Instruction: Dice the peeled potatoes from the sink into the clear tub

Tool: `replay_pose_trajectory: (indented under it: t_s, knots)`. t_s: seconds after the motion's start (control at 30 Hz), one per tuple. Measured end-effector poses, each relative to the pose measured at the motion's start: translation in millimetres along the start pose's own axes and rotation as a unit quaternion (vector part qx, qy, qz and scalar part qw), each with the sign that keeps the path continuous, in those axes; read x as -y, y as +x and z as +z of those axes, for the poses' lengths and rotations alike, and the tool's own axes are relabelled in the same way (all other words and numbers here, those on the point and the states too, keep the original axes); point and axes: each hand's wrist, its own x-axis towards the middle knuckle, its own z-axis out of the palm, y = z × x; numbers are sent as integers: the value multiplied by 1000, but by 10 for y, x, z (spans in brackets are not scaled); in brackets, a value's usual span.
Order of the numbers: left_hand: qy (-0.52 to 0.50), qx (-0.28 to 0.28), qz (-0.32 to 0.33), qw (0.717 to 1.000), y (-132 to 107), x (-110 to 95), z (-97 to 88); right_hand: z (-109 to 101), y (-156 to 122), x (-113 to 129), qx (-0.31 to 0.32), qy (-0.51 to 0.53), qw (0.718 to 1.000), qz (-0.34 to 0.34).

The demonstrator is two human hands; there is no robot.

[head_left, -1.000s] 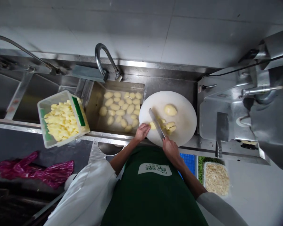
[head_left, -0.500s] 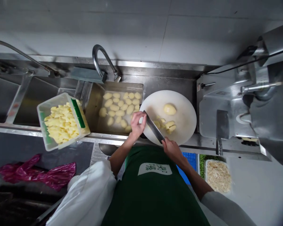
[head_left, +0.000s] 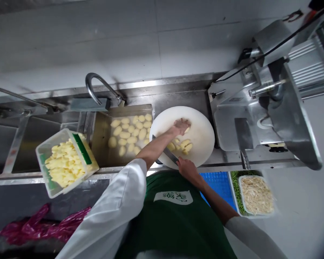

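Note:
My left hand [head_left: 181,126] reaches across the round white cutting board [head_left: 202,124] and closes over a peeled potato half [head_left: 187,130] at its far side. My right hand [head_left: 185,167] grips the handle of a knife [head_left: 167,153] at the board's near edge, the blade lying low and partly hidden under my left forearm. Cut potato pieces [head_left: 182,145] lie on the middle of the board.
A sink basin [head_left: 104,138] holds several peeled potatoes [head_left: 129,135] in water, under a tap [head_left: 97,84]. A clear tub of cut potato [head_left: 66,162] rests on the sink edge. A steel slicing machine [head_left: 261,108] stands right; a tray of sprouts [head_left: 256,196] and a blue crate [head_left: 218,183] sit below.
My left hand left the knife blade and stretched to the far side of the board onto the potato half. The knife dropped lower toward the near edge. The camera tilted.

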Motion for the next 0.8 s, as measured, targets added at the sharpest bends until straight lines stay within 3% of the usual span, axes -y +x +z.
replay_pose_trajectory:
  t_s: [0.07, 0.13, 0.27, 0.37, 0.47, 0.6, 0.63, 0.7, 0.8]
  knots:
    - [-4, 25, -16, 1000, -4, 41, -75, 4, -27, 7, 5, 4, 1000, -9]
    - [-24, 12, -35, 999, -121, 94, -222, 0, -38, -36, 11, 13, 1000, -10]
    - [-88, -149, -31, 984, -696, 170, -572, -32, -3, -261, 11, 32, 999, 20]
    - [-114, -209, -13, 971, -1271, 154, -600, -71, 58, -408, 3, 35, 998, 54]
    - [-104, -182, 10, 978, -1718, 115, -265, -116, 109, -415, -10, 24, 996, 85]
    - [-74, -131, 91, 984, -1997, 129, 405, -127, 107, -268, -13, 0, 999, 52]
    - [-73, -147, 95, 982, -2037, 138, 545, -118, 98, -233, -10, -6, 999, 41]
    - [-84, -233, 54, 967, -2108, 146, 769, -94, 81, -184, -5, -16, 999, 29]
    - [-116, -382, -43, 916, -2185, 104, 988, -67, 64, -173, -8, -28, 999, 24]
